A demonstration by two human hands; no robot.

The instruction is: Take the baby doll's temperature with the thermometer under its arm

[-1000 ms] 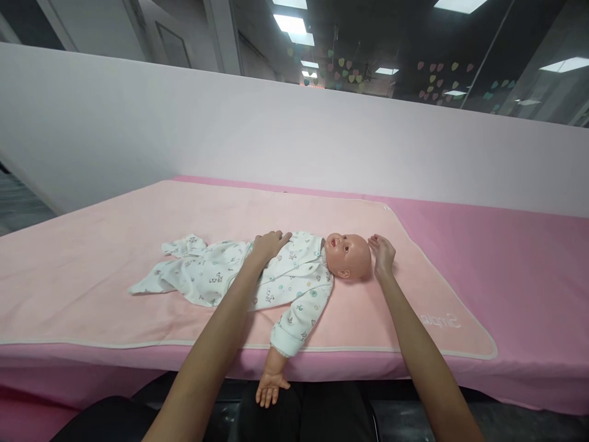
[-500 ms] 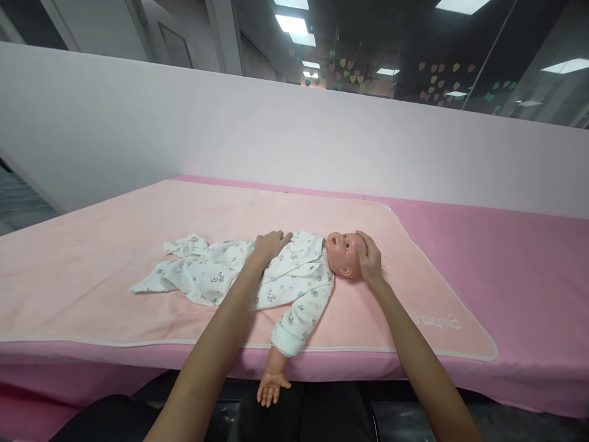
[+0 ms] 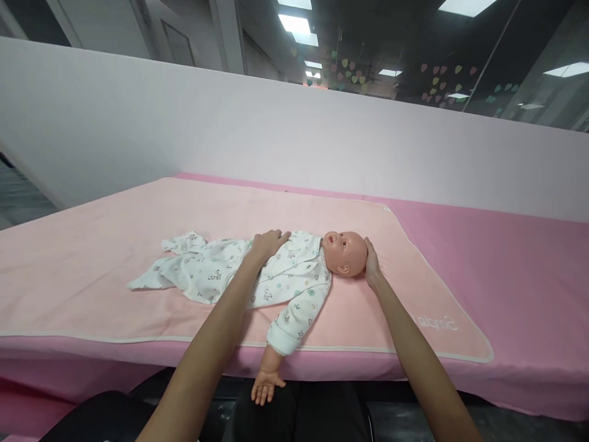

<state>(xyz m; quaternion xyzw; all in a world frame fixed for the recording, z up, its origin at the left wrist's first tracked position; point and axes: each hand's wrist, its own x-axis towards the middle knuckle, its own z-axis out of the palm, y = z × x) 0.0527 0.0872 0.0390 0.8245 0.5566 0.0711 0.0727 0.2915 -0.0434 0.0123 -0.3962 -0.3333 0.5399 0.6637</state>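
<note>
A baby doll (image 3: 347,252) lies on its back, its head to the right, dressed in a white patterned sleepsuit (image 3: 294,270). Flat across the front of the suit rests my left hand (image 3: 270,244), fingers stretched out over the doll's belly. My right hand (image 3: 372,261) cups the crown of the doll's head from the right, fingers extended and partly hidden behind it. One doll arm hangs past the near table edge, its bare hand (image 3: 267,383) palm up. The suit's legs trail off to the left.
Under the doll is a peach mat (image 3: 115,245) with pale edging and lettering at its right corner. A pink cloth (image 3: 529,276) covers the table. Behind stands a white partition (image 3: 276,135) below dark glass with heart stickers. My legs (image 3: 322,414) are beneath the near edge.
My right hand has slid off the doll's forehead to the crown, back at the right end of the head. My left hand stays on the doll's belly.
</note>
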